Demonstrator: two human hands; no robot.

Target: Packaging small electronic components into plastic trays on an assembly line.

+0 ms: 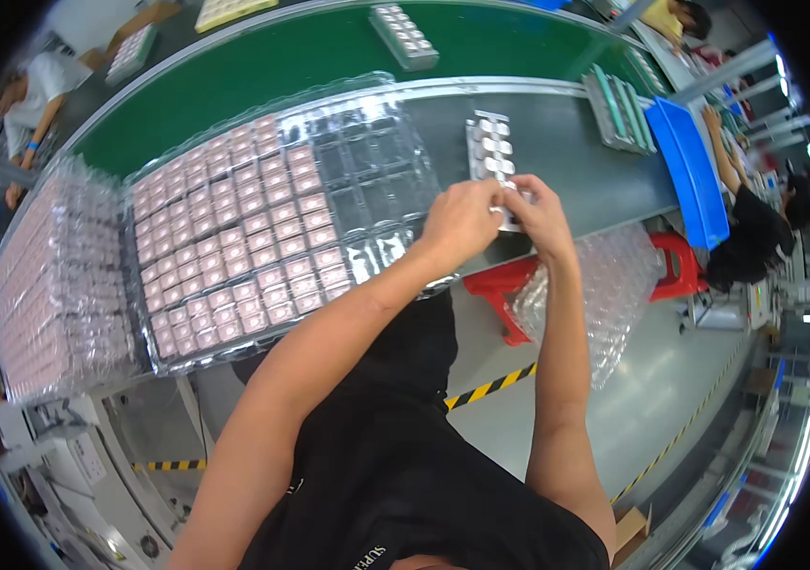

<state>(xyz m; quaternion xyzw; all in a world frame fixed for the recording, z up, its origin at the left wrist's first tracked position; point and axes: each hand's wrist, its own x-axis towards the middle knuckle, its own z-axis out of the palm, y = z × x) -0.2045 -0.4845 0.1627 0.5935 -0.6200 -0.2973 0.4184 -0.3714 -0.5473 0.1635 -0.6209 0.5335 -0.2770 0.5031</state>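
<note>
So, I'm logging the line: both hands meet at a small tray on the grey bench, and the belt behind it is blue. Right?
Not quite: the belt is green, as the head view shows. The rest stands: left hand and right hand meet at the small tray on the grey bench.

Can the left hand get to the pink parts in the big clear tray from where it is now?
Probably yes: the left hand sits at the clear tray's near corner, nothing lies between it and the pink parts, though it is pinching a small tray.

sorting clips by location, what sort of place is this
Most likely a factory assembly line: a green conveyor belt, clear blister trays of small pink parts, and other workers seated along the line.
</note>
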